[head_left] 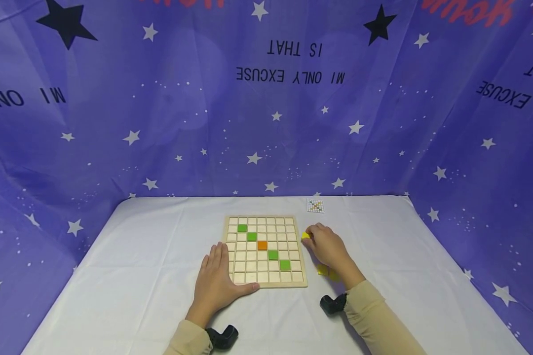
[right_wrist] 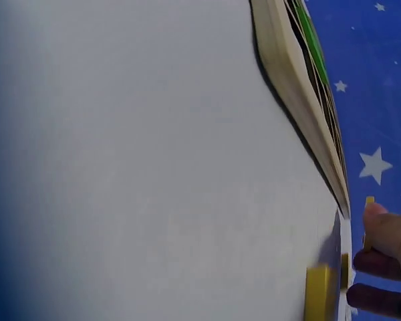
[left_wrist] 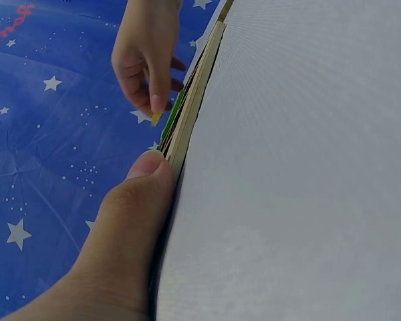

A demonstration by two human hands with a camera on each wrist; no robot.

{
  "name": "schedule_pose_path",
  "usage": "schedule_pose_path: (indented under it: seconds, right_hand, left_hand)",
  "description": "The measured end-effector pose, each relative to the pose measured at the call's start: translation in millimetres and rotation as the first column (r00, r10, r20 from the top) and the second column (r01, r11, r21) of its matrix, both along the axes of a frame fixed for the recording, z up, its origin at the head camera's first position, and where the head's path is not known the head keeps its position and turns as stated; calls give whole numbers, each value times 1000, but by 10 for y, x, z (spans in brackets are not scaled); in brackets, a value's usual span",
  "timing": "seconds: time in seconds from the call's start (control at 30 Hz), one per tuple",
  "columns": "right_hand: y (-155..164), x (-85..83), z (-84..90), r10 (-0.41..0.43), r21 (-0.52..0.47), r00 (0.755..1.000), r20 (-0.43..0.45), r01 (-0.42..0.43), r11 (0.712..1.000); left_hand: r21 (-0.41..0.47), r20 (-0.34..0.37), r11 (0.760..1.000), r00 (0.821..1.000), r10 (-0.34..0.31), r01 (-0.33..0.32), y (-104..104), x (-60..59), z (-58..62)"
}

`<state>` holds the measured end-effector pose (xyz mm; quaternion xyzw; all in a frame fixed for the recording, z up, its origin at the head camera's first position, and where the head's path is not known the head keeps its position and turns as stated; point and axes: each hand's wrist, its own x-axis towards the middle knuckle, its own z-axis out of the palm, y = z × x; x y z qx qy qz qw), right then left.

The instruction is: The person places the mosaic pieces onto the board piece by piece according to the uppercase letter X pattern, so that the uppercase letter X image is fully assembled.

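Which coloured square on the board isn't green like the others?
The orange tile, in the middle of the wooden board. It sits in the diagonal line between two green tiles up-left and two green tiles down-right.

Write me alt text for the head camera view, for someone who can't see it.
A person's left hand rests flat on the near left corner of a wooden grid board holding four green tiles and one orange tile, on a white table. Their right hand pinches a yellow tile beside the board's right edge. Starry purple fabric surrounds the table.
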<state>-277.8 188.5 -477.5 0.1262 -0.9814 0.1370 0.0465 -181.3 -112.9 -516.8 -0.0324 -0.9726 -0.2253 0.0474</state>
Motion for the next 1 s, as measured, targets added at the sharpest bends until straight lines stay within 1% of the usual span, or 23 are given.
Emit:
schedule_pose_path:
  seconds: [0.2, 0.5, 0.63, 1.0]
  right_hand:
    - [-170, -43, 25, 58, -13, 998, -10, -58, 998]
    - [-373, -121, 41, 109, -7, 994, -21, -109, 994]
    - [-414, -151, 28, 131, -18, 991, -31, -132, 991]
    - [-455, -239, -38, 157, 9, 986, -57, -157, 988]
  left_hand:
    - [10, 13, 1000, 1000, 3, -3, 3, -6, -4]
    - [4, 13, 1000, 1000, 6, -6, 1, 2, 17]
    - [3, 16, 1000, 1000, 2, -2, 13, -1, 19]
    - [-2, 13, 1000, 1000, 5, -5, 13, 0, 18]
